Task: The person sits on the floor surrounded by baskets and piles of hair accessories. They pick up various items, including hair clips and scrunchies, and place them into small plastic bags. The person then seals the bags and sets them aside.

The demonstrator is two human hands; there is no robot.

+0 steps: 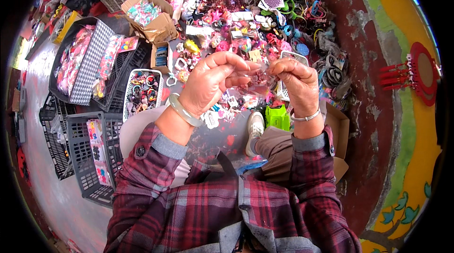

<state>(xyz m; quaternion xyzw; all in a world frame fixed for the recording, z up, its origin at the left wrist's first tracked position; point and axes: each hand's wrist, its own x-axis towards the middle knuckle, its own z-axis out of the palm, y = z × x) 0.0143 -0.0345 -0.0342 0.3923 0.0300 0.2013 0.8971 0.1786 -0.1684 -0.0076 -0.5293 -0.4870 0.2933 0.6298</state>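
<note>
Both my hands are raised in front of me over a heap of small hair accessories (222, 4). My left hand (213, 82), with a pale bangle (184, 111) on its wrist, has its thumb and fingers drawn together and pointing right. Opposite it, my right hand (299, 82) pinches with thumb and forefinger; a silver bangle (306, 117) circles that wrist. A see-through wisp, seemingly clear plastic (267, 70), shows at the right fingertips. Whatever the left fingers pinch is too small and blended with the heap to make out.
A white basket of hair ties (142, 93), an open carton of packets (150, 19) and a small box (161, 57) stand left of the heap. Dark plastic crates (90, 158) lie further left. A bright green container (277, 118) sits beside my shoe (255, 132). A painted wall (402, 125) rises at right.
</note>
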